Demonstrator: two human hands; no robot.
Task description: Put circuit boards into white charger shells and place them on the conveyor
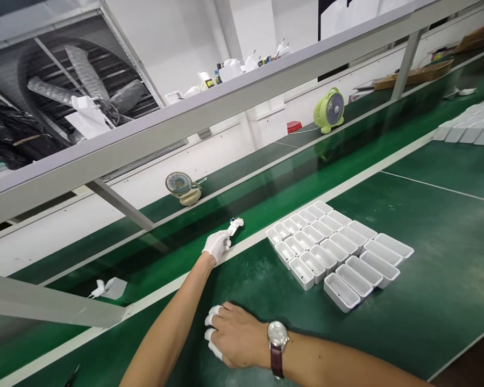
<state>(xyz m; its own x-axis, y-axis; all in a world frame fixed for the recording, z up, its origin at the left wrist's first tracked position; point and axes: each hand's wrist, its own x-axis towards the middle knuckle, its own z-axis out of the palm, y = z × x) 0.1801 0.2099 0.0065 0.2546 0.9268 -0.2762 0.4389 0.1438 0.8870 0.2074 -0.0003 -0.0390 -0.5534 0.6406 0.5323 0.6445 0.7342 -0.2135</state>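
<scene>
My left hand (217, 245), in a white glove, reaches over the green conveyor belt. Its fingers are closed on a small white plastic part (234, 226) with a bit of blue at its far end; the part's kind is not clear. Lower down, my right hand (240, 334) rests on the green worktop (258, 290), palm down, white covers on its fingertips. Those fingers are bent and slightly apart, and I see nothing in them. To its right stand rows of white open-topped rectangular boxes (341, 244).
On the belt at lower left lie a white box and cable piece (115, 288). Behind it stand a small beige fan (179, 185) and a green fan (329, 110). More white boxes (471, 126) sit far right. A slanted metal post (56, 301) rises at left.
</scene>
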